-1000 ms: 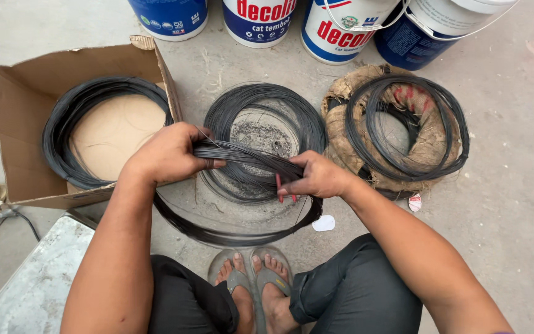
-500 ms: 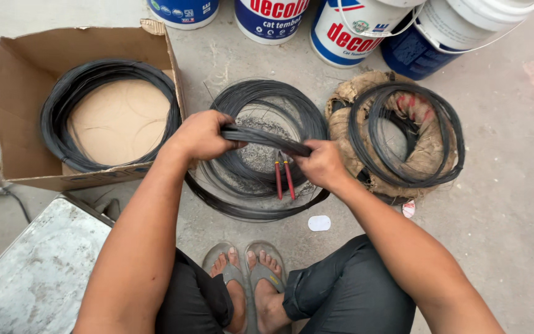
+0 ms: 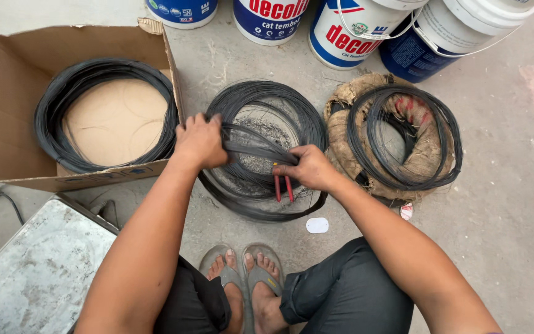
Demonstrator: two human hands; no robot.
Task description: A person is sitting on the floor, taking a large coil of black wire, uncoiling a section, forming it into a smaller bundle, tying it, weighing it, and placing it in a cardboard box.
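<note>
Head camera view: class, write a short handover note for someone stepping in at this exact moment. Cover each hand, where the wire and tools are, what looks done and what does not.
Left hand: gripping a bundle of black wire strands pulled across the middle coil.
Right hand: holding the other end of that bundle, with red-handled pliers in the same hand.
Things: middle coil on the concrete floor; another coil lies in the cardboard box; a third coil rests on a burlap wrap.
Done: bundle gathered between both hands.
Left: whether any wire is cut cannot be seen.
</note>
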